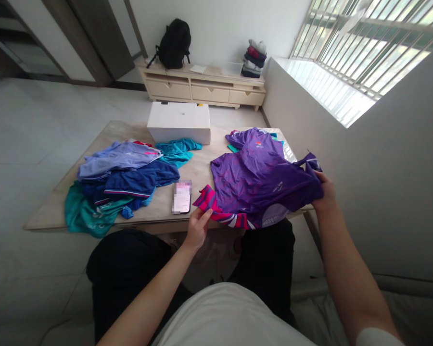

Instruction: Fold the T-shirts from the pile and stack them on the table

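Note:
A purple sports shirt point(252, 175) lies spread over the right side of the low table, its near edge lifted toward me. My left hand point(198, 227) pinches the pink and dark striped part at the near left of the shirt. At the right, my right hand point(324, 190) grips the purple cloth near a dark corner; some of its fingers are hidden behind the fabric. Other folded or layered clothes show under the far end of the shirt. Left of the shirt, near the table's front edge, lies a phone point(182, 198) with its screen lit.
Heaped clothes point(130, 166) in blue, lilac and teal cover the table's left side, and one hangs over the front edge. A white box point(179, 120) stands at the table's far side. Behind, a low cabinet point(209, 93) bears a black backpack point(175, 45) and stacked clothes point(253, 60).

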`<state>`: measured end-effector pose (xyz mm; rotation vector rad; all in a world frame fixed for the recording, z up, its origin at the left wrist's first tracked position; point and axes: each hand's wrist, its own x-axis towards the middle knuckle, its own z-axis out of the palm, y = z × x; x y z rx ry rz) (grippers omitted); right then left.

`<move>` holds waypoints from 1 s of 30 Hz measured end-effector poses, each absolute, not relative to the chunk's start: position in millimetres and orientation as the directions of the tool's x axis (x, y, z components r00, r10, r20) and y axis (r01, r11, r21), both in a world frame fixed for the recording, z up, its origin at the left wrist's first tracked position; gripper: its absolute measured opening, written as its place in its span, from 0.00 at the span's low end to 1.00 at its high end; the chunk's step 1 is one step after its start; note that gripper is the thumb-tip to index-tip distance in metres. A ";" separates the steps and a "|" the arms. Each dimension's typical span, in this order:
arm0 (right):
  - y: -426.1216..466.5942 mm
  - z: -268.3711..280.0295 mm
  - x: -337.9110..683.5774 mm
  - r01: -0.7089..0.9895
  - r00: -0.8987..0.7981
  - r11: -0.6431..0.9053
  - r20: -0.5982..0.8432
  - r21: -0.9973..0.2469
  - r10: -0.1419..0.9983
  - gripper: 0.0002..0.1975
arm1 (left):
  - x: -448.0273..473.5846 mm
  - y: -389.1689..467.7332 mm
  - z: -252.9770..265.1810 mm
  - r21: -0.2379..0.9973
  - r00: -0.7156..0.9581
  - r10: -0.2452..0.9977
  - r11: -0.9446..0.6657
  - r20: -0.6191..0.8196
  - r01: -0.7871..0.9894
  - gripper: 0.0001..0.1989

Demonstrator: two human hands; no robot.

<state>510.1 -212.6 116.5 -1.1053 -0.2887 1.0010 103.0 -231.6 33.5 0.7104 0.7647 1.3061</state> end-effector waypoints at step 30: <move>-269.6 122.5 314.6 0.534 -0.403 0.154 -0.091 -0.831 0.910 0.37 | 156.9 -232.8 80.2 0.785 0.052 0.989 0.143 -0.140 -0.602 0.31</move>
